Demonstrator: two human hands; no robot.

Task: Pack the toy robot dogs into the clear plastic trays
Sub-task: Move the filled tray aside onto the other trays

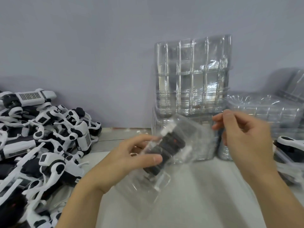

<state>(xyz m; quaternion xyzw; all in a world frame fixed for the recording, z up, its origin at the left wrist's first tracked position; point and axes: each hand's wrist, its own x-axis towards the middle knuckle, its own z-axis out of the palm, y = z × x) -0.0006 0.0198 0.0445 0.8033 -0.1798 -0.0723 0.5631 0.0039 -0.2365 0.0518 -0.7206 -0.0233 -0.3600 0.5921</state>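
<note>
The left hand (pixel 131 159) grips a clear plastic tray (pixel 158 163) with a black and white toy robot dog (pixel 169 145) inside, above the pale surface (pixel 197 203). The right hand (pixel 245 139) hangs beside it, fingers loosely curled, holding nothing. More toy dogs (pixel 41 137) lie piled on the left.

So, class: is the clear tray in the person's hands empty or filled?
Filled: a dark toy dog shows through the tray that the left hand grips.
</note>
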